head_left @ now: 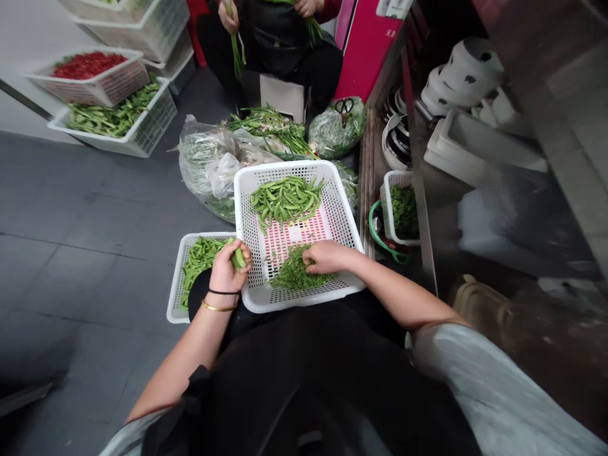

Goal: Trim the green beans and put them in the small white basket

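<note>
A white perforated basket [349, 209] rests at my lap. In its far half lies a heap of green pods that look like snow peas [287, 199]. A pile of fine green trimmings [297, 272] sits in the near half. My left hand [230, 269], at the basket's left rim, is closed around a few green pods [239, 256]. Over the trimmings, my right hand [325, 256] has its fingers pinched together; what lies between them is hidden. Below my left hand, partly behind my knee, a second white basket [175, 285] holds more pods [202, 256].
Across from me a person's hands [228, 18] hold green stalks. Plastic bags of greens [209, 158] and loose scallions [285, 130] lie between us. Scissors [344, 109] top another bag. Stacked baskets [142, 123] stand left; a metal shelf [422, 234] with tubs borders the right.
</note>
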Tool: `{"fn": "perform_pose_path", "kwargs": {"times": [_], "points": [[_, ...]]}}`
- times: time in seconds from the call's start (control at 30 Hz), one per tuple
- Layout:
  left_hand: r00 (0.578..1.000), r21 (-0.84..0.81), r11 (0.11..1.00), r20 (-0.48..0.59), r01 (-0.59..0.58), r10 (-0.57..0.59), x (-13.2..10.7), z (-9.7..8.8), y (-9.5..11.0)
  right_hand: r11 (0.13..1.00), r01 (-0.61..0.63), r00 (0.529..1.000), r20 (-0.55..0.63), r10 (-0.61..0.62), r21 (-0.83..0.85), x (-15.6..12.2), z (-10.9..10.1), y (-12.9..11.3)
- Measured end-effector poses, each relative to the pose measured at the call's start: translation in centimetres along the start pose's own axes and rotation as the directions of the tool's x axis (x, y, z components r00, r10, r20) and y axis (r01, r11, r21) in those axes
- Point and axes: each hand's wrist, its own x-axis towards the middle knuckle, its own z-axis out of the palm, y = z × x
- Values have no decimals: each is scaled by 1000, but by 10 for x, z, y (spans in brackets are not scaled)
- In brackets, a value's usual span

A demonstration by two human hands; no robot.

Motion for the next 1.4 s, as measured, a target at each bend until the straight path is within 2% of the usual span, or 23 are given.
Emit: {"fn": "perform_pose_path", "kwargs": {"times": [0.03,0.13,0.23,0.3,0.4,0.47,0.5,0.57,0.63,0.67,0.73,0.8,0.87,0.93,1.0,1.13,1.2,1.27,1.33,1.4], "points": [[998,-49,998,55,41,-38,2,-2,4,998,-60,998,27,60,9,12,0,10],[965,-93,983,226,157,-133,1,2,3,950,-308,944,-106,312,50,60,-1,32],[934,-7,977,297,212,-200,-5,9,-8,920,-383,908,-148,391,79,99,-1,40],[940,84,975,259,205,-220,-5,9,-15,911,-403,900,-140,412,88,108,0,40],[987,261,958,72,117,-141,1,5,-24,913,-399,899,-158,408,83,95,5,28],[1000,390,920,-25,26,-18,9,4,-30,935,-349,915,-195,354,60,75,10,11],[998,443,896,-35,-26,47,12,5,-34,952,-305,926,-220,306,41,63,12,1],[989,505,853,5,-130,148,16,9,-40,980,-199,942,-275,194,7,41,16,-19],[983,505,844,65,-182,173,13,12,-41,997,-67,951,-302,73,31,21,17,-31],[986,481,861,94,-166,137,10,13,-40,996,10,953,-302,18,89,12,16,-34],[986,407,912,163,-49,-20,0,13,-34,946,150,941,-336,-47,288,-4,12,-32],[948,346,934,255,93,-189,-10,13,-26,840,251,907,-420,-31,481,-16,7,-25],[901,329,929,331,169,-280,-19,13,-20,767,330,862,-507,-7,551,-23,4,-20],[880,324,928,366,184,-303,-24,16,-18,765,408,814,-577,-59,497,-27,3,-21],[880,306,935,373,181,-293,-28,21,-21,809,441,766,-632,-114,389,-28,4,-26],[913,153,967,327,204,-244,-29,29,-29,951,271,702,-707,-88,150,-28,10,-36],[929,86,974,293,211,-227,-29,30,-31,969,207,676,-736,-42,135,-30,11,-36],[930,104,974,293,202,-224,-28,28,-28,936,260,673,-740,1,238,-33,9,-30],[915,168,968,328,189,-235,-28,25,-24,855,369,706,-708,-3,364,-34,6,-25],[897,212,959,363,185,-253,-28,24,-21,792,444,742,-668,-62,420,-33,2,-22]]}}
